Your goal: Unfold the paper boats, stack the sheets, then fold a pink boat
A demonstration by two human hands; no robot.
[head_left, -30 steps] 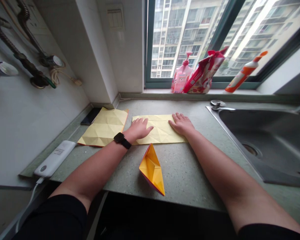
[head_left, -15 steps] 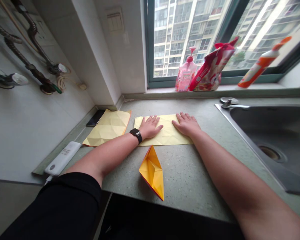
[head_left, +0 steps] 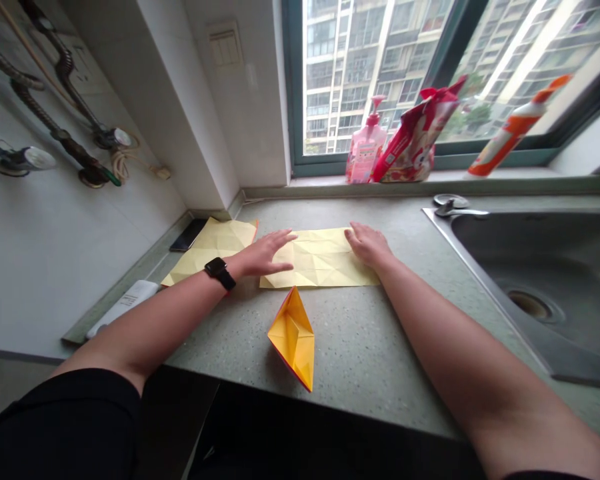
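Observation:
A creased sheet of pale yellow paper (head_left: 325, 257) lies flat on the counter between my hands. My left hand (head_left: 267, 253) is at its left end, thumb and fingers apart, holding nothing. At the sheet's right end is my right hand (head_left: 370, 245), its fingers stretched forward over the edge, with nothing gripped. Nearer the counter's front edge stands a folded orange paper boat (head_left: 295, 337). Left of my left hand, a second creased yellow sheet (head_left: 205, 247) lies partly behind my forearm.
A dark phone (head_left: 187, 235) pokes out beside the second sheet, and a white power bank (head_left: 125, 307) lies at the left. The steel sink (head_left: 530, 267) is on the right. A pink pump bottle (head_left: 365, 150), red bag (head_left: 415, 137) and orange-white bottle (head_left: 507, 137) stand on the sill.
My left hand has slid left from the sheet's middle toward its left end, and its thumb has spread. My right hand has turned more edge-on at the right end. The view has shifted slightly.

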